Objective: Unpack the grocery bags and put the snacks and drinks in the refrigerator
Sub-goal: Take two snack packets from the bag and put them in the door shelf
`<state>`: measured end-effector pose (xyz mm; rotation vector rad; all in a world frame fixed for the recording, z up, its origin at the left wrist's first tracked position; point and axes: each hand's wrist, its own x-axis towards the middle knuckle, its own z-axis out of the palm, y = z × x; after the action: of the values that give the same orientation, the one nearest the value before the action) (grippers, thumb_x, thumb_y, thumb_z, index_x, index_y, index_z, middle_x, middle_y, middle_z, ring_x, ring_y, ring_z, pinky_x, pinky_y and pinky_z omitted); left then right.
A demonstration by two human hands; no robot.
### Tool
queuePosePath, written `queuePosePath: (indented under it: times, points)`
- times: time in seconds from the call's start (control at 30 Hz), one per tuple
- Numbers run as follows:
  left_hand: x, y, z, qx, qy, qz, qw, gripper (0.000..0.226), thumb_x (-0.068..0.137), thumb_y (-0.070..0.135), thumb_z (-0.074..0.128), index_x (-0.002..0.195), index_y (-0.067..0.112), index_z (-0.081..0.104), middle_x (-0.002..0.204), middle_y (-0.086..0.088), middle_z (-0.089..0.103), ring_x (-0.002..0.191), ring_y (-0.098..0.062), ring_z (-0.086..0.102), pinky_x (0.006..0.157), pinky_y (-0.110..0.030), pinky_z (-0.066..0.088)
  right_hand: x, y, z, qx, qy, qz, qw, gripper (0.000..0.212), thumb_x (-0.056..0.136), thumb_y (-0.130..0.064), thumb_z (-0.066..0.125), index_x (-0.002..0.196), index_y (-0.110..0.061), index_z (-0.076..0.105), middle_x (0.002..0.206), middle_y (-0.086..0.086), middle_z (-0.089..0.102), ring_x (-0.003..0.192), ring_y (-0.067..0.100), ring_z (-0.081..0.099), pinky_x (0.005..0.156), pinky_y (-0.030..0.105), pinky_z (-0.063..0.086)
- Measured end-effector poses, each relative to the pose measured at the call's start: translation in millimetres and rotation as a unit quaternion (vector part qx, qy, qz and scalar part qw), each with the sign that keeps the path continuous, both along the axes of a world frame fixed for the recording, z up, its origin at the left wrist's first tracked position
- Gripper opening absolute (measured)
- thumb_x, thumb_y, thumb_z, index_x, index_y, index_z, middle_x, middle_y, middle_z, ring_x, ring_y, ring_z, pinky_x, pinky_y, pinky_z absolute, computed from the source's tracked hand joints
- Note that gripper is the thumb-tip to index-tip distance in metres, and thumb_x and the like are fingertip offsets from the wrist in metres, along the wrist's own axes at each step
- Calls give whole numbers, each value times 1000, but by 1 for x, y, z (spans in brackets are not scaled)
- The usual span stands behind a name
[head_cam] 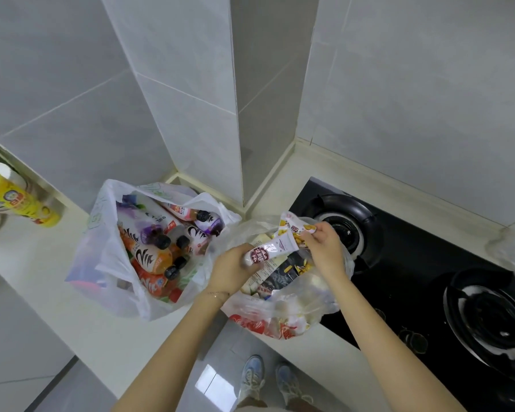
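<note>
Two plastic grocery bags sit on the white counter. The left bag (107,263) is full of drink bottles (152,254) with dark caps. The right bag (280,310) holds snack packets and lies partly on the stove. Above it my left hand (231,270) grips a long white snack packet (272,248) with a dark red label. My right hand (324,248) pinches a white and yellow snack packet (293,226) by its upper end. Both packets are lifted just over the right bag's mouth.
A black two-burner gas stove (428,278) fills the counter at the right. A yellow bottle (21,197) stands at the far left by a metal rim. Tiled walls and a square pillar (191,99) close the back. The counter's front edge (191,340) drops to the floor.
</note>
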<state>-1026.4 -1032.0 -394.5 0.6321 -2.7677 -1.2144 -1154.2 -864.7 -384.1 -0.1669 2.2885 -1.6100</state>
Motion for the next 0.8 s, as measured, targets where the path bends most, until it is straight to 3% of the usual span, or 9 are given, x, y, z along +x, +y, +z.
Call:
queuePosePath:
  times: [0.1, 0.2, 0.27, 0.37, 0.47, 0.53, 0.63, 0.73, 0.8]
  points:
    - [9, -1, 19, 138, 52, 29, 989, 27, 86, 43, 65, 106, 24, 64, 98, 14, 66, 87, -2, 61, 73, -14, 45, 3, -7, 19, -82, 2, -16, 996, 6, 95, -17, 57, 97, -18, 63, 95, 0, 71, 92, 15, 68, 81, 31, 53]
    - [23, 4, 37, 225, 113, 83, 964, 15, 93, 30, 58, 105, 24, 64, 107, 3, 66, 94, -6, 61, 80, -19, 48, 7, -12, 27, -151, -57, 11, 987, 13, 96, -18, 57, 99, -16, 69, 99, 4, 73, 95, 20, 69, 85, 34, 53]
    - [36, 10, 45, 302, 141, 135, 933, 16, 94, 18, 60, 109, 17, 64, 114, -1, 67, 104, -11, 63, 88, -24, 50, 9, -16, 29, -165, -104, 34, 980, 18, 92, -23, 60, 97, -8, 68, 96, 9, 72, 92, 26, 67, 82, 39, 50]
    - [57, 28, 53, 388, 171, 204, 882, 23, 93, 15, 60, 114, 7, 57, 117, -4, 69, 107, -25, 66, 94, -38, 52, 16, -23, 30, -184, -182, 80, 963, 22, 91, -23, 63, 104, -5, 65, 97, 8, 69, 91, 25, 66, 73, 34, 51]
    - [81, 58, 60, 448, 205, 270, 827, 24, 95, 16, 56, 118, 12, 52, 115, -10, 70, 103, -29, 67, 94, -49, 52, 30, -26, 28, -176, -260, 140, 939, 32, 93, -21, 62, 123, -11, 60, 117, 9, 67, 108, 24, 65, 88, 44, 55]
    - [99, 80, 65, 463, 231, 305, 800, 26, 97, 17, 54, 123, 18, 52, 115, -10, 70, 100, -30, 68, 90, -47, 54, 45, -30, 31, -161, -277, 188, 928, 31, 95, -24, 60, 124, -14, 58, 121, 7, 65, 109, 23, 63, 90, 45, 53]
    - [136, 109, 67, 460, 275, 376, 756, 24, 95, 13, 56, 119, 17, 52, 115, -11, 70, 92, -29, 70, 89, -46, 55, 83, -37, 41, -144, -301, 265, 905, 22, 96, -25, 57, 117, -18, 58, 117, 8, 65, 101, 21, 64, 78, 36, 53]
    - [181, 130, 74, 420, 328, 463, 708, 26, 93, 12, 59, 118, 8, 51, 113, -15, 70, 89, -35, 70, 82, -42, 58, 134, -44, 55, -139, -318, 380, 857, 26, 93, -20, 60, 118, -12, 60, 119, 16, 66, 106, 29, 64, 86, 46, 53]
    - [214, 144, 82, 381, 357, 524, 673, 26, 94, 11, 59, 117, 4, 52, 109, -16, 71, 81, -32, 71, 76, -39, 59, 169, -45, 66, -128, -295, 469, 823, 24, 91, -11, 62, 115, -11, 61, 111, 13, 69, 100, 27, 67, 83, 44, 56]
